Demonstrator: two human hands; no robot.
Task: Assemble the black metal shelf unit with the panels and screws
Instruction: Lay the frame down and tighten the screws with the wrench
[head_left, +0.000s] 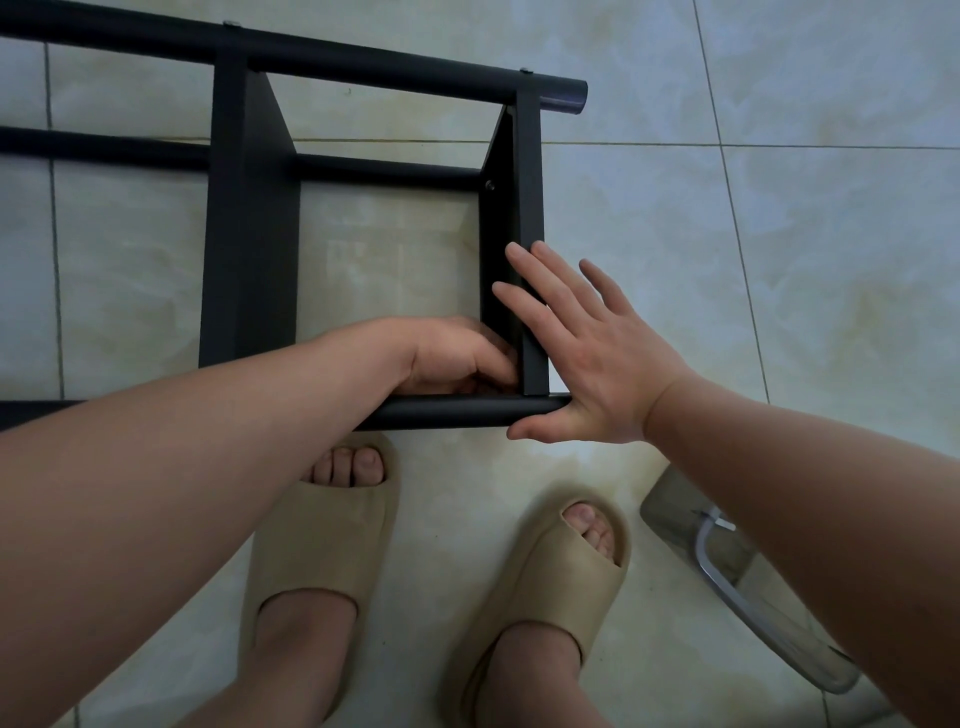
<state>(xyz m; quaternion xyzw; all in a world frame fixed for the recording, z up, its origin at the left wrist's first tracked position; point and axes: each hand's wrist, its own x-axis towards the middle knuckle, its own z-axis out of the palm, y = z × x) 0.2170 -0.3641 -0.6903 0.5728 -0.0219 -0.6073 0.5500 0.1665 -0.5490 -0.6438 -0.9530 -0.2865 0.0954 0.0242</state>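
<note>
Two hands at the near right corner of a black metal shelf unit (249, 234) lying on pale floor tiles (779, 260).
End panel (530, 182): spans far tube to near tube (441, 413), open tile to its right. Right hand (587, 353): flat, fingers straight along the panel's outer edge, thumb under the near tube. Left hand (452, 358): inside the corner, fingers curled, contents hidden. Beige slippers (322, 535) close behind; clear bag (670, 506) lower right.
</note>
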